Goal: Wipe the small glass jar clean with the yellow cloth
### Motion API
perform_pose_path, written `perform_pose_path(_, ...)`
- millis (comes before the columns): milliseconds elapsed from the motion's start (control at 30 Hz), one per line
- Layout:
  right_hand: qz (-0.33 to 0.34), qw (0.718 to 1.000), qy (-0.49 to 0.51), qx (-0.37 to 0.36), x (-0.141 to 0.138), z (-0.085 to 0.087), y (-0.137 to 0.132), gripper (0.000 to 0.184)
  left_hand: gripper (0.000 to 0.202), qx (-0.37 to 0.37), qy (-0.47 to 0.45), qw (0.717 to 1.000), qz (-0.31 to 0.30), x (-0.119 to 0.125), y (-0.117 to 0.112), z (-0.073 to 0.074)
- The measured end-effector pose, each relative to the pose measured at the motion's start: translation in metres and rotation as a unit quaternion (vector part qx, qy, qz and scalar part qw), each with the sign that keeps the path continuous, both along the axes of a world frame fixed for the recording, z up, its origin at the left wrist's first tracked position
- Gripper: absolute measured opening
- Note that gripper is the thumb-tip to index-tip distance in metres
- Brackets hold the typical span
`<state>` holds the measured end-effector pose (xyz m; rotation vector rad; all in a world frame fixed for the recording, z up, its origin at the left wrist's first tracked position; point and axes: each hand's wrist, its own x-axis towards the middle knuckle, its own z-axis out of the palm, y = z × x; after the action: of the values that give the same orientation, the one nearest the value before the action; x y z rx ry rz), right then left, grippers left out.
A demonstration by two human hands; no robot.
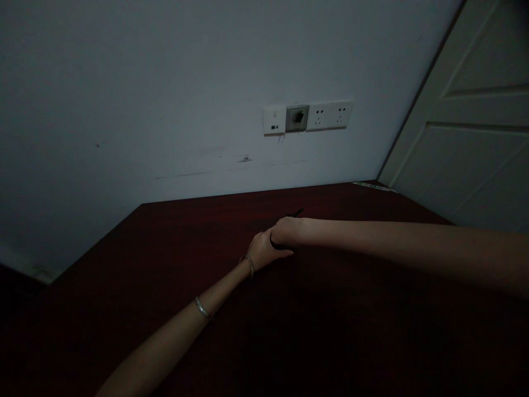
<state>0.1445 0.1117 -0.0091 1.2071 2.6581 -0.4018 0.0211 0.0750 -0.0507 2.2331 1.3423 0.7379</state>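
Over the dark red tabletop (198,231), my two hands meet near the middle of the view. My left hand (263,251) has its thumb stretched out, while its other fingers curl away and are mostly hidden. My right hand (286,231) is closed, its back toward me and its fingers out of sight. A thin black strip or stick (296,212) pokes out just beyond my right hand. Something dark also shows between the hands, too dim to name. A silver bangle (201,307) and a bracelet (250,266) circle my left forearm and wrist.
A pale wall (165,99) with scuff marks rises behind the table. On it sits a row of sockets (329,115) and a grey switch plate (297,118). A panelled white door (475,138) stands at the right, and a flat printed strip (374,186) lies at the back right corner.
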Motion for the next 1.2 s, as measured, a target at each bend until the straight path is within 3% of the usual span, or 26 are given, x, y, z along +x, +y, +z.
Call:
perform_pose_path(200,-0.036,0.999,0.032,-0.015,0.008,0.019,0.002,0.027,0.058,0.019,0.001,1.0,-0.01,-0.001,0.004,-0.005)
perform_pose_path(333,-0.037,0.999,0.033,-0.018,0.013,0.035,-0.006,0.004,0.061,0.019,0.008,1.0,-0.001,0.0,0.004,-0.004)
perform_pose_path(400,-0.035,0.998,0.037,-0.023,0.016,0.046,-0.01,0.017,0.065,0.026,0.01,1.0,-0.002,0.001,0.004,-0.003)
perform_pose_path(533,-0.038,0.995,0.063,-0.062,0.031,0.073,-0.014,0.016,0.071,0.03,-0.001,0.999,-0.018,0.001,0.004,-0.003)
perform_pose_path(633,-0.051,0.986,0.112,-0.11,0.058,0.091,-0.016,0.025,0.076,0.028,-0.015,0.999,-0.023,0.001,0.003,-0.004)
perform_pose_path(733,-0.093,0.965,0.196,-0.146,0.092,0.095,-0.018,0.045,0.077,0.025,-0.016,0.999,-0.027,0.0,0.003,-0.004)
perform_pose_path(800,-0.153,0.929,0.297,-0.156,0.114,0.086,-0.021,0.052,0.076,0.023,-0.017,0.999,-0.027,0.0,0.003,-0.004)
perform_pose_path(933,-0.279,0.81,0.499,-0.132,0.14,0.047,-0.028,0.065,0.078,0.018,-0.017,0.999,-0.023,0.0,0.003,-0.004)
perform_pose_path(1067,-0.352,0.689,0.622,-0.122,0.142,0.003,-0.038,0.07,0.081,0.01,-0.014,1.0,-0.018,0.001,0.004,-0.003)
perform_pose_path(1200,-0.39,0.607,0.678,-0.144,0.137,-0.026,-0.045,0.063,0.08,0.011,-0.012,1.0,-0.015,0.002,0.004,-0.003)
